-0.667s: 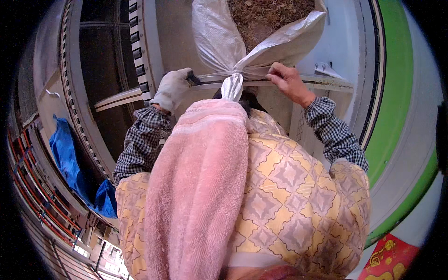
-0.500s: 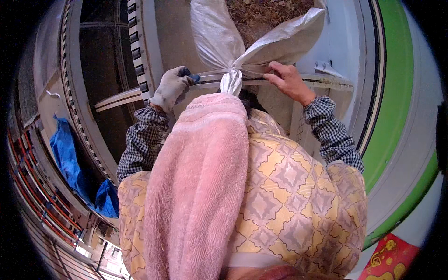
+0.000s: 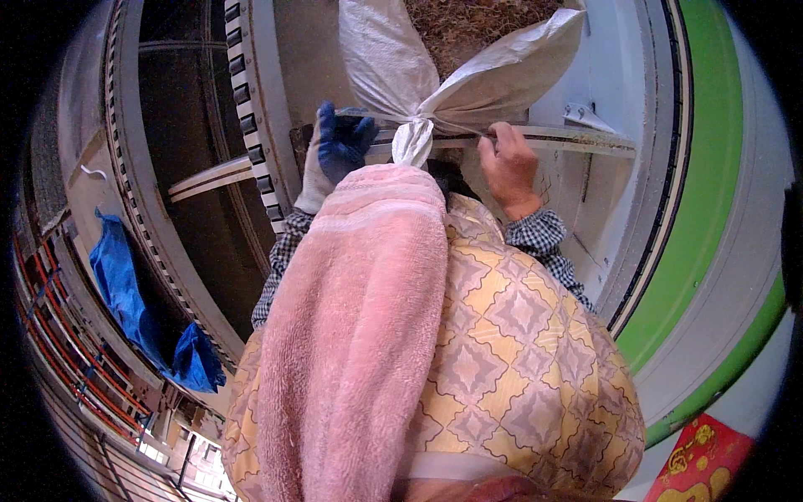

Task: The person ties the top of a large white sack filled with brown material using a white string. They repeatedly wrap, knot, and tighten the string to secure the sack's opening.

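Where string (image 3: 385, 115) cinches it, sack neck (image 3: 412, 143), lengthwise toward person (image 3: 523, 368)

White sack (image 3: 389, 58), upper centre: woven plastic, creased, slight sheen. Sack fill (image 3: 477, 32): dry, rough, fibrous, matt. Pink towel (image 3: 360, 318), lower centre: fluffy terry, matt. Yellow garment (image 3: 519, 360): smooth printed cloth. Left glove (image 3: 336, 151): fabric, blue-coated fingers. Green panel (image 3: 711, 167), right: smooth, semi-gloss.
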{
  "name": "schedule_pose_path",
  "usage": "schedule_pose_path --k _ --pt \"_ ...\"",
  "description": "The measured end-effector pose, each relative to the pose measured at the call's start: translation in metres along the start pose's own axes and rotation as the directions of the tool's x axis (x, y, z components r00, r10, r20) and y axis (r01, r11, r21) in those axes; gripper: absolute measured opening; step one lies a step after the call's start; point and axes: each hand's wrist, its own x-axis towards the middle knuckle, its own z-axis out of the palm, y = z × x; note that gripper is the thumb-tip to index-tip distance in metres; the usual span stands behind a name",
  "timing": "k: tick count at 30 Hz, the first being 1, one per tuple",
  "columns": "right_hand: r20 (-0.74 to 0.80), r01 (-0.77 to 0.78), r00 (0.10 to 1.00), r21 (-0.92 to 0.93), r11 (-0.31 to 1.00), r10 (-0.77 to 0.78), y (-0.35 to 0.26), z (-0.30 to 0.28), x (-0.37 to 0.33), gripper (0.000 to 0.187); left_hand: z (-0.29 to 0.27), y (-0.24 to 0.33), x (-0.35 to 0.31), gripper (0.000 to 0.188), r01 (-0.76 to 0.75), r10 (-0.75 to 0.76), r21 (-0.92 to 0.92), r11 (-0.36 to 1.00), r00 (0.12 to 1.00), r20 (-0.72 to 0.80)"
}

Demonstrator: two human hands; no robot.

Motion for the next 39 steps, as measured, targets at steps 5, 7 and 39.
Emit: schedule_pose_path --k 5,7,39 --pt "0.105 -0.186 0.977 0.007 0.983 0.184 0.004 0.01 -0.02 0.019 0.025 -0.02 -0.003 0.026 -0.028 0.029 0.044 0.999 0.999 -0.024" --pt "0.258 -0.451 0.883 0.242 0.859 0.391 0.006 0.015 -0.027 0.024 0.035 -0.02 -0.004 0.025 -0.062 0.08 0.238 0.969 0.995 -0.066" --pt "0.657 -0.536 0.565 0.752 -0.383 0.499 -0.033 0.046 0.033 0.05 0.01 0.015 0.049 0.03 0.095 -0.088 0.55 0.83 0.995 -0.041"
